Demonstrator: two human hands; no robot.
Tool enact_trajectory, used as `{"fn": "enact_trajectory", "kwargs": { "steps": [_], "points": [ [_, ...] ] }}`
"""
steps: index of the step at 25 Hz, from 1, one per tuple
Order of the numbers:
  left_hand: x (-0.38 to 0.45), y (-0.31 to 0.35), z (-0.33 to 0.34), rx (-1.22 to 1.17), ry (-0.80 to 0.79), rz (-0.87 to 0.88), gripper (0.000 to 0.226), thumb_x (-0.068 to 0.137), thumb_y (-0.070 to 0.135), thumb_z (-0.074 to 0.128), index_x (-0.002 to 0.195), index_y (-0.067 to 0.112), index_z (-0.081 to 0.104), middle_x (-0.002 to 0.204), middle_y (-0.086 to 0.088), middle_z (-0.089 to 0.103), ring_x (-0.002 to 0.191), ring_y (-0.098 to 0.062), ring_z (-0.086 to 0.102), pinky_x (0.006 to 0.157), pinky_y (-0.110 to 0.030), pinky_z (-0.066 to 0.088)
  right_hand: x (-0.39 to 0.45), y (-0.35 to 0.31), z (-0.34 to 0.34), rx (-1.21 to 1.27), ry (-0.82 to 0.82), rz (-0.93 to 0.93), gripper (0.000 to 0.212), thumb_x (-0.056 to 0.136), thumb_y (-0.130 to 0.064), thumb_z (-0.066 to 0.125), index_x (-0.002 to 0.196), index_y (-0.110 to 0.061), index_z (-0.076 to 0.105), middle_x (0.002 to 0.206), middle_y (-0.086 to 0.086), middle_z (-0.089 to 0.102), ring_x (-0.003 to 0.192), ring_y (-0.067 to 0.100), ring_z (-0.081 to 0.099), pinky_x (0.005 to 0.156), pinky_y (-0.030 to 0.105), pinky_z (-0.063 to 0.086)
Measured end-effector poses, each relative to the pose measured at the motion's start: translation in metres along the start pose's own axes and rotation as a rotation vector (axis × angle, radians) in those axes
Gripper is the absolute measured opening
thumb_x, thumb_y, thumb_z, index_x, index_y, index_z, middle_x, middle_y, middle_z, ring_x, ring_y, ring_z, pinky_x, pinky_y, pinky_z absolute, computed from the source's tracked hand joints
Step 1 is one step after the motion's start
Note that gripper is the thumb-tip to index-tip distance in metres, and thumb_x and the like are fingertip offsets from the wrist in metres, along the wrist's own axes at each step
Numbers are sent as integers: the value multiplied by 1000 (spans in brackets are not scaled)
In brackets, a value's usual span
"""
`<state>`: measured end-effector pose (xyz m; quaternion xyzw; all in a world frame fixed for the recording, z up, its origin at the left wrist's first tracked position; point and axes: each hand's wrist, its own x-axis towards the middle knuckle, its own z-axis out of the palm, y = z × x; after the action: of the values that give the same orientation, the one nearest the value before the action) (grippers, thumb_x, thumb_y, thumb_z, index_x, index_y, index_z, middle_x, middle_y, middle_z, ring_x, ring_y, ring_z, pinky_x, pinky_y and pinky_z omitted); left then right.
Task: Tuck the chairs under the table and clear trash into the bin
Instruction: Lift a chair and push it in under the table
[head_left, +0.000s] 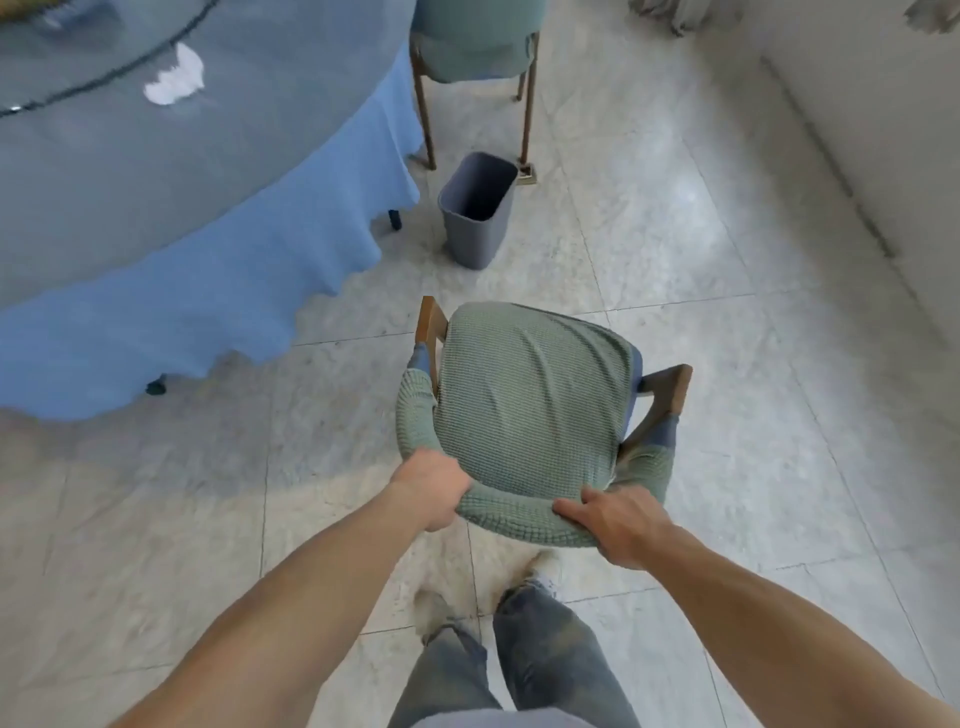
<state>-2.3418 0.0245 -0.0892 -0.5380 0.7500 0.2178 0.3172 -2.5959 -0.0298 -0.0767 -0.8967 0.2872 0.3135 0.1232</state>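
Both hands grasp the near chair (530, 410) by its curved backrest, left hand (434, 491) and right hand (615, 522) at either end, likely to steer it. It stands on the floor, apart from the desk (156, 208) at far left. The bin (475, 210) waits beyond; white trash (174, 80) lies on the desk.

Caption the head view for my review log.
Both hands grip a green chair's backrest beside the blue table, bin ahead.

You have two chairs in view, the near chair (530, 410) and the far chair (475, 47), one table (156, 208), one bin (475, 208), and one white scrap (174, 78) of trash.
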Motion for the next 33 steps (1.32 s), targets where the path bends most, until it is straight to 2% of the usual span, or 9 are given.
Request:
{"fn": "enact_trajectory", "kwargs": {
  "steps": [3, 8, 12, 16, 22, 26, 29, 32, 33],
  "points": [
    [-38, 10, 31, -86, -41, -98, 27, 88, 18, 51, 111, 22, 64, 102, -6, 68, 91, -28, 65, 80, -43, 57, 12, -14, -7, -44, 23, -52, 56, 94, -17, 53, 140, -41, 32, 110, 2, 57, 94, 25, 63, 62, 34, 38],
    [-91, 22, 76, -290, -18, -311, 29, 90, 17, 52, 117, 19, 60, 108, -9, 68, 99, -30, 65, 81, -40, 53, 48, -47, -25, -86, 121, -110, 46, 93, -15, 53, 133, -38, 44, 113, -5, 62, 105, 20, 60, 76, 35, 52],
    [-112, 14, 107, -455, 44, -453, 31, 90, 16, 49, 121, 20, 55, 109, -8, 67, 98, -30, 64, 74, -38, 49, 84, -80, -47, -118, 186, -101, 38, 95, -16, 50, 129, -34, 49, 120, -9, 60, 117, 18, 50, 70, 32, 44],
    [-115, -1, 119, -468, 68, -535, 46, 89, 10, 52, 133, 22, 50, 111, -5, 66, 100, -27, 64, 65, -32, 41, 107, -107, -65, -155, 211, -17, 33, 94, -14, 52, 123, -29, 53, 117, -9, 60, 116, 17, 46, 74, 33, 43],
    [-127, -55, 140, -508, 73, -605, 51, 84, 2, 55, 129, 26, 55, 110, -2, 67, 100, -25, 65, 68, -34, 50, 131, -148, -83, -162, 203, 6, 34, 92, -9, 51, 121, -26, 55, 114, -5, 64, 115, 19, 50, 77, 34, 47],
    [-133, -72, 145, -532, 73, -625, 52, 84, 0, 56, 128, 27, 55, 110, -2, 67, 101, -25, 64, 65, -32, 43, 140, -162, -91, -139, 158, 6, 35, 92, -10, 50, 123, -26, 56, 115, -5, 65, 115, 20, 52, 75, 34, 49],
    [-132, -74, 134, -541, 3, -616, 43, 86, 6, 58, 125, 25, 57, 112, -2, 65, 103, -25, 63, 68, -34, 41, 136, -162, -91, -100, 113, -5, 37, 94, -21, 53, 130, -27, 49, 128, -6, 57, 126, 19, 43, 88, 39, 50],
    [-129, -85, 114, -604, -154, -519, 29, 88, 25, 63, 116, 19, 60, 104, -2, 62, 94, -23, 62, 70, -36, 45, 125, -160, -96, -27, 40, -54, 51, 96, -44, 50, 143, -30, 37, 145, -6, 42, 141, 21, 28, 104, 50, 40],
    [-124, -90, 105, -616, -216, -466, 33, 86, 34, 67, 113, 16, 62, 102, -2, 62, 89, -23, 61, 70, -35, 46, 121, -156, -99, -8, 15, -71, 55, 96, -47, 50, 146, -32, 33, 150, -7, 37, 144, 21, 24, 108, 54, 35]
  ]
}}
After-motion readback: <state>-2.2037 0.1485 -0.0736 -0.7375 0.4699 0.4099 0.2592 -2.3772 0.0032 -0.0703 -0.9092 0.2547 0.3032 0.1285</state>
